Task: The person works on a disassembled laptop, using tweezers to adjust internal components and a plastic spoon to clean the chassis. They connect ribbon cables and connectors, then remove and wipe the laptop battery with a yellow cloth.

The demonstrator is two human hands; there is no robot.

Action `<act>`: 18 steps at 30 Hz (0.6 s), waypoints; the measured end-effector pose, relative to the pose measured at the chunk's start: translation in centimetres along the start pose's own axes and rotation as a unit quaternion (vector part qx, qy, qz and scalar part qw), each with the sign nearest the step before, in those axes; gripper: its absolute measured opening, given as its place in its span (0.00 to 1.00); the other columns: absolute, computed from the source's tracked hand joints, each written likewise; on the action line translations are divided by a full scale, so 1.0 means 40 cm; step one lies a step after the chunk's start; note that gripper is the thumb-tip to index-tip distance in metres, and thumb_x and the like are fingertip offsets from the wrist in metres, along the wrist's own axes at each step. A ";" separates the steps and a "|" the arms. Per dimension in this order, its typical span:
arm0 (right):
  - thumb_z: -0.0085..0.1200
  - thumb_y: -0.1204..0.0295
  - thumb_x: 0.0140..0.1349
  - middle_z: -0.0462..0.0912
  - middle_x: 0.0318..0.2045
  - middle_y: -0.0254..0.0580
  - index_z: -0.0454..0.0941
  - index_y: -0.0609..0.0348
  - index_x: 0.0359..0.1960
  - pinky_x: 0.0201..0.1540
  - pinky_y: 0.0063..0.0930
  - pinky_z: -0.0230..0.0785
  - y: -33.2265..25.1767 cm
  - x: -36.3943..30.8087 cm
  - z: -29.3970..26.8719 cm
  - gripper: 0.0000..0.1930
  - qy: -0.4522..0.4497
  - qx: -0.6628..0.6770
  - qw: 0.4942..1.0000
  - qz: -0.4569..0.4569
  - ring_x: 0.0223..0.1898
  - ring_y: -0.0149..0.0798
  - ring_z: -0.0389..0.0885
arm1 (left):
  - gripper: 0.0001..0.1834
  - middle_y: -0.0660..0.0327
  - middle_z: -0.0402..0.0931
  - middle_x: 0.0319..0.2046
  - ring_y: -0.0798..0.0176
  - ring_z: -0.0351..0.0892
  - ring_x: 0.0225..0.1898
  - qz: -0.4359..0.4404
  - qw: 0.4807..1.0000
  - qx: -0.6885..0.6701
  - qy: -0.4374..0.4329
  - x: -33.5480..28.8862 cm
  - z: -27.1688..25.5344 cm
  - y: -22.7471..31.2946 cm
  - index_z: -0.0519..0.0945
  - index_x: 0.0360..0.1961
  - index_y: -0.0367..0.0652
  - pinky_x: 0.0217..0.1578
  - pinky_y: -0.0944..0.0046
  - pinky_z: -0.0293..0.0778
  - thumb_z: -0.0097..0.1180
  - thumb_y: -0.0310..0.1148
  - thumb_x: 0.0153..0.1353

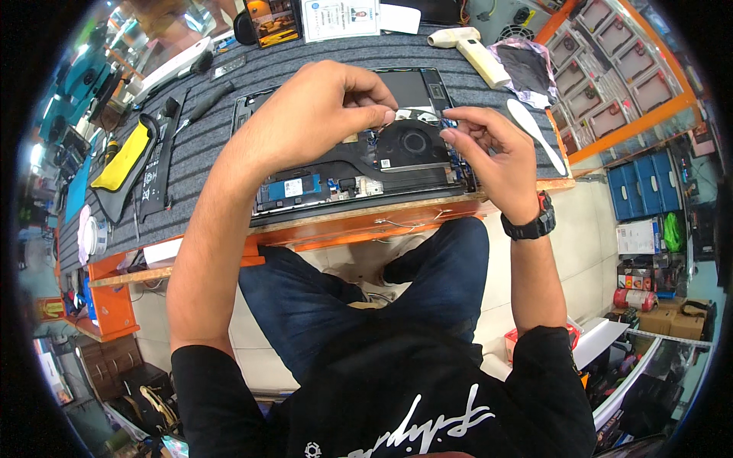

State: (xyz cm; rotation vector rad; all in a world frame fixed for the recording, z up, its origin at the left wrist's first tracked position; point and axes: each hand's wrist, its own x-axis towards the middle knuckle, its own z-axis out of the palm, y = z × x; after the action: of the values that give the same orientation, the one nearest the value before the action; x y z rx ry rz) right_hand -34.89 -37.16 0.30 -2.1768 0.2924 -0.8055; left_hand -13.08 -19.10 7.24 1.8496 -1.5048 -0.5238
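Observation:
An opened laptop lies on the grey ribbed mat, its inner parts bare. It shows a round black fan and a blue-labelled module. My left hand reaches over the laptop from the left. Its thumb and forefinger are pinched together just above the fan's far left side; anything between them is too small to make out. My right hand is at the laptop's right edge, beside the fan. Its fingers are bent, with thumb and forefinger tips slightly apart and nothing visible between them.
Left of the laptop are a yellow-and-black cloth, a long black battery and a black-handled tool. A cream handheld blower lies at the far right, near a white brush-like tool. The orange table edge is above my knees.

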 end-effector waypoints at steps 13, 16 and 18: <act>0.65 0.78 0.73 0.87 0.39 0.37 0.90 0.64 0.52 0.42 0.22 0.73 0.046 -0.051 -0.035 0.09 0.061 0.041 0.997 -0.009 0.38 0.26 0.82 | 0.12 0.66 0.87 0.35 0.74 0.81 0.39 0.035 0.999 -0.008 -0.013 0.062 -0.014 -0.068 0.90 0.45 0.35 0.44 0.68 0.78 0.70 0.35 0.72; 0.60 0.84 0.69 0.88 0.40 0.44 0.89 0.64 0.47 0.41 0.28 0.75 0.064 -0.068 -0.049 0.10 0.043 -0.019 0.996 -0.070 0.38 0.36 0.84 | 0.12 0.66 0.87 0.37 0.72 0.80 0.41 0.036 0.999 0.011 -0.016 0.088 -0.002 -0.080 0.89 0.45 0.36 0.47 0.67 0.77 0.70 0.36 0.72; 0.57 0.88 0.64 0.88 0.40 0.46 0.89 0.63 0.46 0.43 0.32 0.77 0.076 -0.077 -0.061 0.13 0.029 -0.042 0.991 -0.123 0.40 0.41 0.86 | 0.11 0.63 0.86 0.32 0.70 0.80 0.36 0.069 0.997 0.006 0.022 0.095 0.012 -0.086 0.90 0.43 0.36 0.41 0.65 0.78 0.70 0.34 0.69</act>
State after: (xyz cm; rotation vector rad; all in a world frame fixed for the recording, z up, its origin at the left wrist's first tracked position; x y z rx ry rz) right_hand -38.64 -39.26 -2.13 -2.3015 0.0880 -1.0095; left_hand -10.12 -22.56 4.85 1.7391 -1.5968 -0.4070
